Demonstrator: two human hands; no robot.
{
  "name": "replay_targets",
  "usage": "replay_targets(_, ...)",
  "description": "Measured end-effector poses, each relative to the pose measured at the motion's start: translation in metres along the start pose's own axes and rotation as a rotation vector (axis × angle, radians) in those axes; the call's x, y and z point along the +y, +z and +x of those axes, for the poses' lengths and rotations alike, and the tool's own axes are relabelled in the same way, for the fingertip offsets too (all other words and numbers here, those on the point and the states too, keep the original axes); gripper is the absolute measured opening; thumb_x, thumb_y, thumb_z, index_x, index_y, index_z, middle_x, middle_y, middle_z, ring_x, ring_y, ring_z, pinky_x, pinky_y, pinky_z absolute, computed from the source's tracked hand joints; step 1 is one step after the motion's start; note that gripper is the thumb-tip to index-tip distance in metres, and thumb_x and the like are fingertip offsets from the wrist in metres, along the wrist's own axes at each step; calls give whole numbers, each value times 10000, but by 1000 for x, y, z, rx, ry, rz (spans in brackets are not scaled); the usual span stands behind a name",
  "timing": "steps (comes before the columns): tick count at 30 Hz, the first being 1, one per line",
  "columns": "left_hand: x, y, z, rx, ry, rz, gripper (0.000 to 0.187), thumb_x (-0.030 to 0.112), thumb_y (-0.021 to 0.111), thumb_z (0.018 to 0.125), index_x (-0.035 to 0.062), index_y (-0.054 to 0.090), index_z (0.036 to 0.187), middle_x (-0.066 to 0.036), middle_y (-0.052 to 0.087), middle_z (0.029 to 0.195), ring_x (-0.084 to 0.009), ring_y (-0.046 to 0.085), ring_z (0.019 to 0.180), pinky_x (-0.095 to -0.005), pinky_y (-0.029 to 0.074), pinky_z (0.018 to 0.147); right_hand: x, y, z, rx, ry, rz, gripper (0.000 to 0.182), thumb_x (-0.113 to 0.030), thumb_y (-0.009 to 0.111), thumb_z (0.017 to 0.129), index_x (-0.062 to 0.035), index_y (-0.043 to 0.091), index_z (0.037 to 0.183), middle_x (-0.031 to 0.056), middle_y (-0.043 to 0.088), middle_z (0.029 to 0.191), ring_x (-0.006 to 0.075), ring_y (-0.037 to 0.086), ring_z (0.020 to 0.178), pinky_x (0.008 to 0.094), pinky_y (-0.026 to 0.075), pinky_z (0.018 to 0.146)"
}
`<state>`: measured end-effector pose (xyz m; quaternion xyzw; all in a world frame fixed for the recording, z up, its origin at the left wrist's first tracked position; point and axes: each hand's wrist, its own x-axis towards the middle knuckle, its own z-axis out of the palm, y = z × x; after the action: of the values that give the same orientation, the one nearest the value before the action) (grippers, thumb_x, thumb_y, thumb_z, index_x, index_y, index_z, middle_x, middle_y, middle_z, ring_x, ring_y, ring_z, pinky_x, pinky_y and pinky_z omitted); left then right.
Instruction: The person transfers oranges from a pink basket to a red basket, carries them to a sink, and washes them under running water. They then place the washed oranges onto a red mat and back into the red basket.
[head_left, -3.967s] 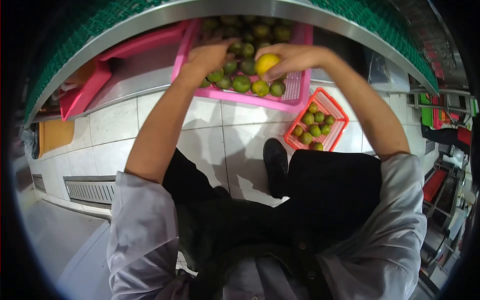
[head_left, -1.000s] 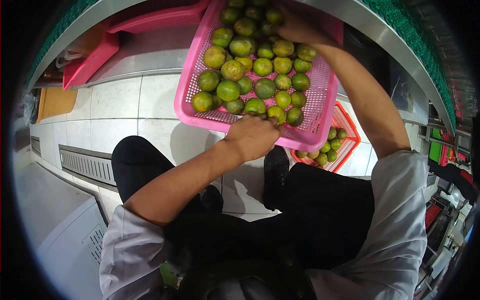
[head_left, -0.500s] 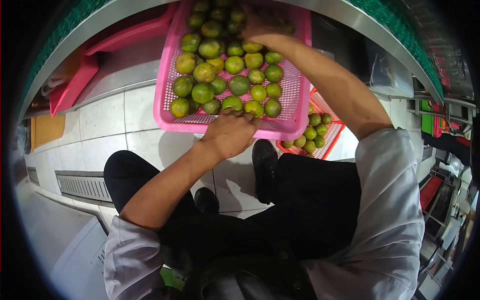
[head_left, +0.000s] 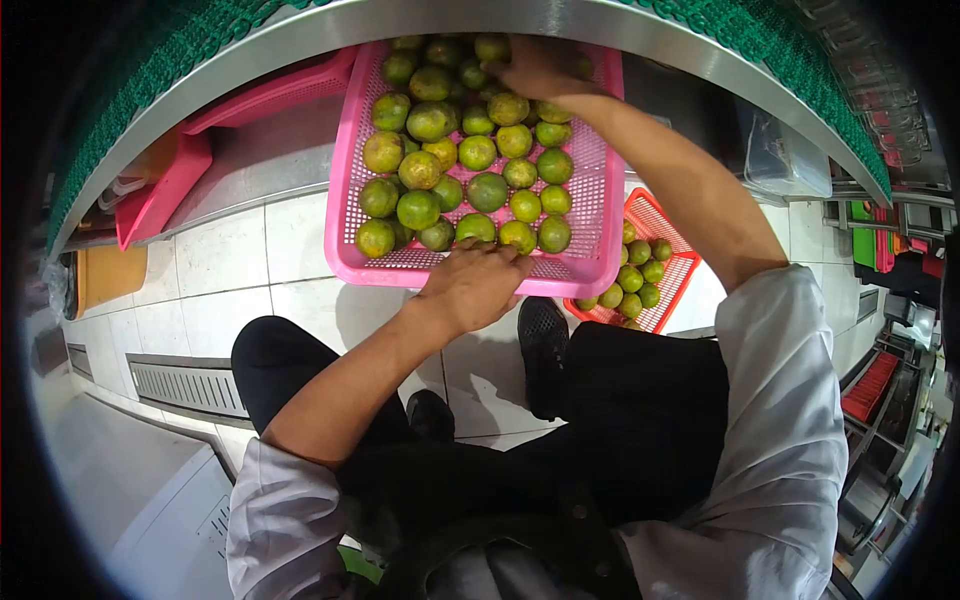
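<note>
A pink perforated basket (head_left: 338, 200) holds many green and yellowish citrus fruits (head_left: 478, 153). My left hand (head_left: 474, 285) lies over the basket's near rim, its fingers bent inside beside the lowest row of fruits; whether they hold a fruit is hidden. My right hand (head_left: 540, 68) reaches into the far right part of the basket, in shadow among the fruits. Its fingers show only in part, next to a dark green fruit, and what they hold cannot be made out.
On the tiled floor, a red basket (head_left: 672, 285) of smaller green fruits stands right of my shoe (head_left: 543, 350). A steel shelf edge with green matting (head_left: 800, 75) arches overhead. Pink trays (head_left: 290, 92) lie at left, and a clear container (head_left: 785, 160) at right.
The view has shifted, so the pink basket and both arms appear slightly lower and farther right. My left hand stays at the near rim and my right hand stays among the far fruits.
</note>
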<state>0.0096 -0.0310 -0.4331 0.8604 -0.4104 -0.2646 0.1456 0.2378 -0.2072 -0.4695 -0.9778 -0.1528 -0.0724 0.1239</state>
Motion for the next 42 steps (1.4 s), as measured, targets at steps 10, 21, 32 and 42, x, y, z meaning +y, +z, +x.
replay_targets(10,-25,-53,-15,-52,11,-299,559,258,669,883,18,497,1357,-185,568,1301,-359,548,1205,-435,440,1017,111,-175,-89,-741,747,1334,479,-297,700,893,7,564,1237,132,661,1078,199,680,921,286,566,812)
replay_targets(21,-113,-94,-64,535,-283,-576,424,156,681,899,15,572,1284,-155,644,1213,-269,615,1123,-360,460,992,100,-90,-221,-1580,475,62,609,-434,660,880,-62,559,1351,169,631,1212,257,635,1045,426,552,825)
replay_targets(32,-78,-78,-64,327,-167,-369,459,246,668,899,55,570,1304,-206,610,1243,-370,594,1134,-407,463,980,-10,-39,-71,-307,-60,77,567,-606,590,869,-133,590,1182,188,537,1275,351,610,1069,436,496,908)
replay_targets(42,-104,-67,-90,463,-187,-529,412,183,679,892,-11,599,1246,-185,668,1140,-276,635,1082,-368,481,955,8,-18,-25,-488,-17,79,841,-725,634,756,-131,558,1346,238,503,1374,357,516,1266,433,424,1036)
